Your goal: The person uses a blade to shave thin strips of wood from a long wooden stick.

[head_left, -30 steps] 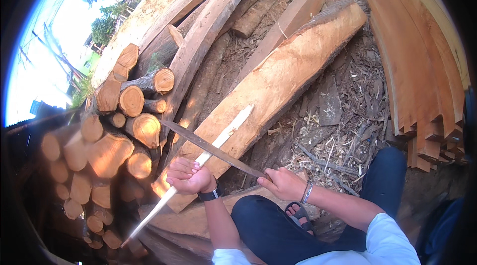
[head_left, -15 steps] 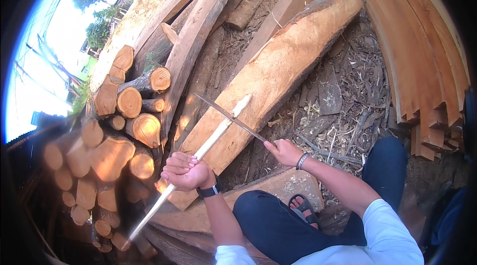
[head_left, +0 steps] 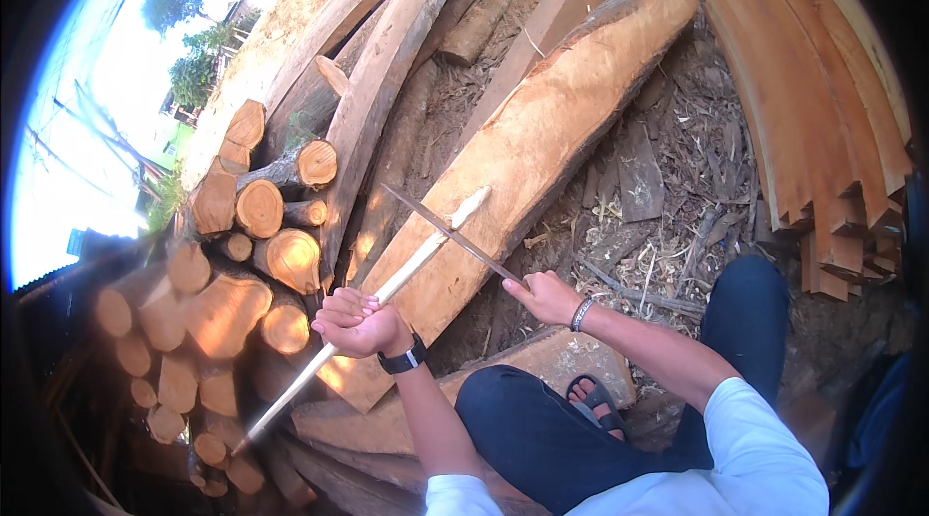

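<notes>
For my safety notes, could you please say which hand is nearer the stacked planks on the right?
Right: the right hand, holding the blade, is left of the stacked planks; the left hand, gripping the pale stick, is farther left.

The stick (head_left: 416, 263) is pale cream, nearly white where the sun catches it, turning brown at its lower tip. The blade (head_left: 474, 249) crossing it is dull grey-brown. Beneath, the slab (head_left: 552, 129) glows tan-orange, mottled with paler streaks, with dark grey-brown bark along its right edge. The cut log ends (head_left: 293, 261) are honey-orange, ringed in darker circles. The stacked boards (head_left: 803, 110) are reddish brown, the outermost a paler yellow. Grey-brown litter (head_left: 668, 265) is flecked with whitish shavings. I see navy trousers (head_left: 542, 439), a pale bluish-white shirt (head_left: 745, 448), a black wrist strap (head_left: 402, 358), a silvery-grey bracelet (head_left: 582, 314) and a dark sandal (head_left: 600, 392).
</notes>
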{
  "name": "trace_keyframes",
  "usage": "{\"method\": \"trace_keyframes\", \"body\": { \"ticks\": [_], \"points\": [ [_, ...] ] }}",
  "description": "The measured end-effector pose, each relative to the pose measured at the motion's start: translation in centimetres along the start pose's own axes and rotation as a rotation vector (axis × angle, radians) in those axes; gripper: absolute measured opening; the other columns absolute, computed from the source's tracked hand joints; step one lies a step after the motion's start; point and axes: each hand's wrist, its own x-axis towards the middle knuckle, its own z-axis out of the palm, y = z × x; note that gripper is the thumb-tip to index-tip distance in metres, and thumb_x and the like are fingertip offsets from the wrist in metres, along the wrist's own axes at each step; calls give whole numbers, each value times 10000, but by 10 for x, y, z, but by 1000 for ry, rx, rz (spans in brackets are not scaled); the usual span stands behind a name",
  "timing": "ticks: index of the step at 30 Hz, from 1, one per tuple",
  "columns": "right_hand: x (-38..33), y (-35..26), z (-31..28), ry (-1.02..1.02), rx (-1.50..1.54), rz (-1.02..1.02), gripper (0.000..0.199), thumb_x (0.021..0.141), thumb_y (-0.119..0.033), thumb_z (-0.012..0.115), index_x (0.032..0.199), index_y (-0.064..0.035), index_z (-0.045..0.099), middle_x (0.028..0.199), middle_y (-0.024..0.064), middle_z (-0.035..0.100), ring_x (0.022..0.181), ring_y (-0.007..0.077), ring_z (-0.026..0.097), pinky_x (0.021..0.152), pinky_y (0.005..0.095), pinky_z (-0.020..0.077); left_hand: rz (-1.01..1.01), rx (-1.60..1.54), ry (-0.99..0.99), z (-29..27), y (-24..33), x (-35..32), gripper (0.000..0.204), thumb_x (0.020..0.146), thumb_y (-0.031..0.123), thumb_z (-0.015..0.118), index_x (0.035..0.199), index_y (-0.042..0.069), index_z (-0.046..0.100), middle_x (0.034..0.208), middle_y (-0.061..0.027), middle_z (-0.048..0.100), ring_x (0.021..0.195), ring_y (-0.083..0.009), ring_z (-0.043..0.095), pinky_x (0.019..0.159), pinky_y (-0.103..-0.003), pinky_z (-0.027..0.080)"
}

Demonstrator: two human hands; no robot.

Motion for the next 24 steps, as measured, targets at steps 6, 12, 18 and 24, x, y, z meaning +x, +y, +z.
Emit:
{"method": "trace_keyframes", "body": {
  "ticks": [6, 12, 18, 24],
  "points": [
    [-4, -5, 6, -113, 259, 130, 702, 918, -606, 400, 586, 5, 500, 551, 177, 553, 531, 288, 601, 487, 413, 462, 34, -9, 8, 13, 0, -2, 477, 978, 252, 352, 525, 138, 257, 430, 11, 230, 335, -100, 219, 344, -220, 236],
    [12, -5, -37, -503, 1038, 456, 580, 894, -650, 420, 665, -120, 374, 514, -45, 337, 364, 64, 315, 345, 235, 318, 14, 61, -178, 61, -19, 17, 481, 994, 289, 354, 554, 125, 253, 442, 0, 246, 346, -85, 237, 322, -213, 233],
    [19, -21, -27, -155, 393, 162, 574, 922, -571, 449, 669, -56, 435, 493, 17, 450, 372, 127, 468, 361, 284, 405, 67, 26, -203, 96, -39, 42, 503, 985, 224, 422, 526, 81, 275, 454, 23, 259, 397, -55, 230, 408, -249, 148],
    [-26, -82, -47, -309, 784, 184, 459, 943, -443, 509, 672, -93, 390, 503, -16, 403, 374, 86, 401, 354, 261, 362, -61, -18, -149, 92, -53, 76, 497, 982, 224, 446, 525, 109, 288, 470, 55, 284, 413, -30, 235, 406, -241, 150]
  ]
}}
